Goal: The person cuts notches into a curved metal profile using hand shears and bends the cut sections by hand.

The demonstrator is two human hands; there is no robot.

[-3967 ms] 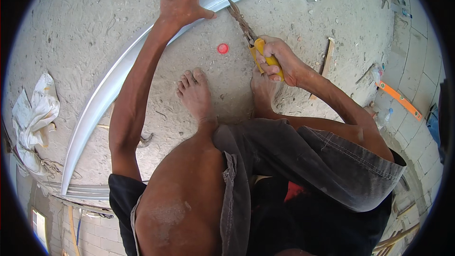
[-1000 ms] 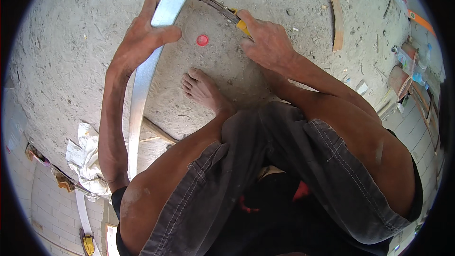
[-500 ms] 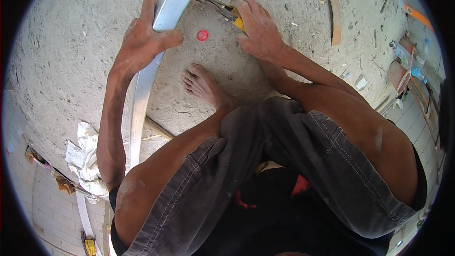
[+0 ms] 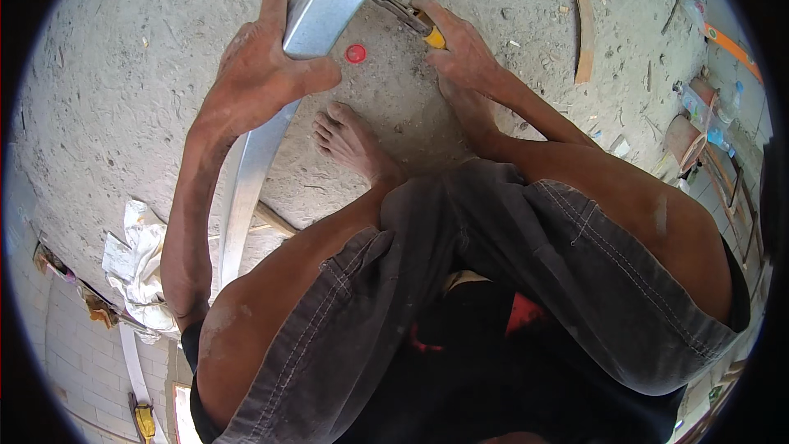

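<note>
My left hand (image 4: 265, 74) grips a long, curved silver metal channel (image 4: 333, 4), fingers over its far side and thumb toward me; the channel runs down past my left knee. My right hand (image 4: 460, 45) is closed on metal snips (image 4: 401, 11) with yellow handles, whose jaws reach the channel's right edge beside a step in the metal. A small red cap (image 4: 355, 53) lies on the dusty floor (image 4: 148, 115) between my hands, above my bare feet.
A wooden strip (image 4: 583, 25) lies at right, near an orange level (image 4: 730, 51) and plastic bottles (image 4: 723, 123) with assorted debris along the tiled edge. White sacking (image 4: 144, 263) lies at left, with a yellow tool (image 4: 145, 419) on a pale strip lower down. A stick (image 4: 275, 218) lies beside the channel.
Since the earliest frame, the channel has swung more upright and the snips have reached its edge. In the last second, both hands and the channel have shifted rightward in view.
</note>
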